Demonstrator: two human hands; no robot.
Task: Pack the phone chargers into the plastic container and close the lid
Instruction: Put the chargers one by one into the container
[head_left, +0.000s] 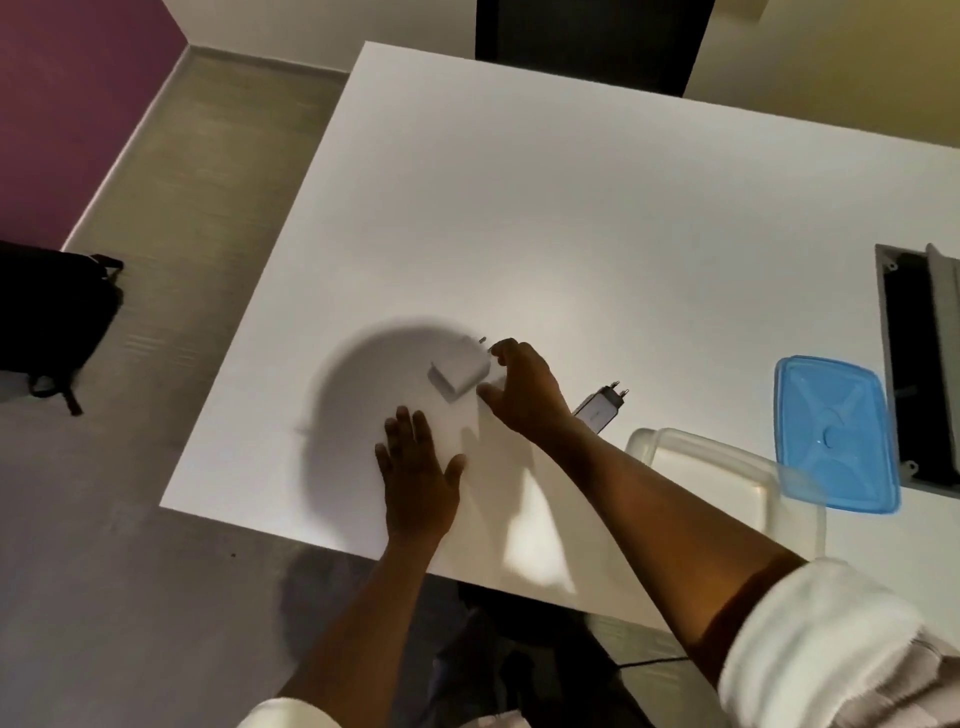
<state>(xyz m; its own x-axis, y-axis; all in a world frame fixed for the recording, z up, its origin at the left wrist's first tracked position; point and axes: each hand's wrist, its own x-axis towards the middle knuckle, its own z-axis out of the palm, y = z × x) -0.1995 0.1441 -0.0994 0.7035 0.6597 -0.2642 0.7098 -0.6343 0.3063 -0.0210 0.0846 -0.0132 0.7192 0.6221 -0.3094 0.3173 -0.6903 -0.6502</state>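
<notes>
Second charger (602, 409) half behind the right forearm; clear container (727, 467) partly under the same arm.

You have no readable text, brand, number or sign anywhere here. The second charger (600, 408) beside your right forearm carries faint dark printing, but it is too blurred to read.

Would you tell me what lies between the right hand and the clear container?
In the head view, a second charger lies between the right hand and the clear container.
</notes>
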